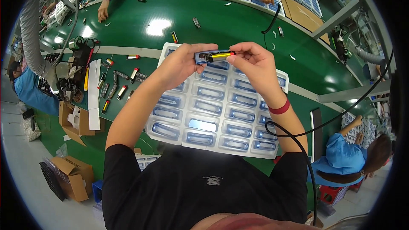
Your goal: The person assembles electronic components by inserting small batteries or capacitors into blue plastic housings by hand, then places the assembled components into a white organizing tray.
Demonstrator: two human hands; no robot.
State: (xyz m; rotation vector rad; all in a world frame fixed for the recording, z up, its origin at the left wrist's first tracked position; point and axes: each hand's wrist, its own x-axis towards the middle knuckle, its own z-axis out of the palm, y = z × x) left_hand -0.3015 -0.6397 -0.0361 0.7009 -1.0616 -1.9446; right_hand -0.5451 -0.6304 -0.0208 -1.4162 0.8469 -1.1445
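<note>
The left hand (184,61) and the right hand (254,61) meet above the white moulded plastic tray (170,121), and both pinch one small blue rectangular casing (203,56), from which a yellow cylindrical cell with a red tip (222,54) sticks out toward the right. The left fingers close on the casing's left end; the right thumb and forefinger grip narrowly around the yellow cell. A red band (279,109) circles the right wrist.

The one tray holds rows of pockets, about twenty-five in sight, most filled with blue casings; one near the front shows a pale, shiny face. To the left, roughly a dozen loose cells (121,83) lie scattered on the surface.

The surface is a green curved workbench (140,25) with pale dividing strips. Open cardboard boxes (72,174) sit on the floor at lower left. Three other workers in blue sleeves (343,159) sit around it.
</note>
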